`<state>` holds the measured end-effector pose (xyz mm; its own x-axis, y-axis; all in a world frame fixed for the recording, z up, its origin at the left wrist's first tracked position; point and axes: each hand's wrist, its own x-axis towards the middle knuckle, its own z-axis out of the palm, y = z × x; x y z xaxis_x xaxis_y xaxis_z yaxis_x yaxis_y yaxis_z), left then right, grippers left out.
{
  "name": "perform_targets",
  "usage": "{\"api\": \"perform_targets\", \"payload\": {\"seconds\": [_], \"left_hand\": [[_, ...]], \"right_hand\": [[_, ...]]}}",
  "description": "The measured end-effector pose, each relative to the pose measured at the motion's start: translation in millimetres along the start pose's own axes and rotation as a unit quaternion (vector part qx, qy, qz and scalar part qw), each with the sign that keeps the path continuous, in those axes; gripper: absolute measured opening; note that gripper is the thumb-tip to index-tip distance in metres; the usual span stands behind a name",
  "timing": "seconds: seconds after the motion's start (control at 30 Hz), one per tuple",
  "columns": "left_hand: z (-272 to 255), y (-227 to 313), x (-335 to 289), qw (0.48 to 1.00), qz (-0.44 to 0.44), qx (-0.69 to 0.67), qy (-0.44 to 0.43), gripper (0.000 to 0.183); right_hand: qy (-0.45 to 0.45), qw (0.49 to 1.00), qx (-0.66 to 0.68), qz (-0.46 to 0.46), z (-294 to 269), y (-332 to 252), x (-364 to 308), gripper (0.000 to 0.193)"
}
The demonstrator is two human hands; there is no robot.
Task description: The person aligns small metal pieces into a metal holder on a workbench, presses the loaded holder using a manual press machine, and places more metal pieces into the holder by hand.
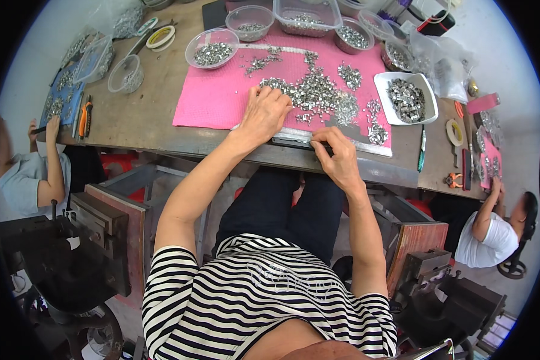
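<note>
A loose heap of small shiny metal pieces (318, 90) is spread over a pink mat (207, 99). At the heap's near left edge, my left hand (267, 111) rests with fingers curled down; whatever is under its fingertips is hidden. My right hand (340, 157) is at the table's front edge with thumb and fingers pinched together, and I cannot make out what is in them. Between the hands runs a dark narrow strip (291, 143) along the edge, its right end by my right fingertips. A small grey sheet (348, 130) lies just beyond that hand.
A white tray (430, 108) of metal pieces stands at right, near a green-handled tool (422, 153). Clear tubs, including a round one (189, 51), line the back. Orange-handled pliers (85, 120) and tape rolls (161, 37) lie left. Co-workers (27, 168) (489, 231) sit either side.
</note>
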<state>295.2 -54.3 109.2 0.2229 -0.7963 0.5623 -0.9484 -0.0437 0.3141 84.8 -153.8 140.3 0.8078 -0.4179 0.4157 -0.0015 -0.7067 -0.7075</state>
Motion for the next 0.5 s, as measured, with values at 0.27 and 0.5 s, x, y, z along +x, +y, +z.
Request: {"api": "perform_targets", "payload": {"seconds": [0.27,0.5], "left_hand": [[-2.1,-2.2,1.6,1.000,0.026,-0.010,0.004,0.007],[-5.7,7.8,-4.5,0.995,-0.031,-0.093,0.014,0.006]], "right_hand": [[0.007,1.000,-0.023,-0.007,1.8,0.1,-2.7,0.014],[0.019,0.999,-0.028,-0.015,3.7,0.9,-4.3,0.014]]}}
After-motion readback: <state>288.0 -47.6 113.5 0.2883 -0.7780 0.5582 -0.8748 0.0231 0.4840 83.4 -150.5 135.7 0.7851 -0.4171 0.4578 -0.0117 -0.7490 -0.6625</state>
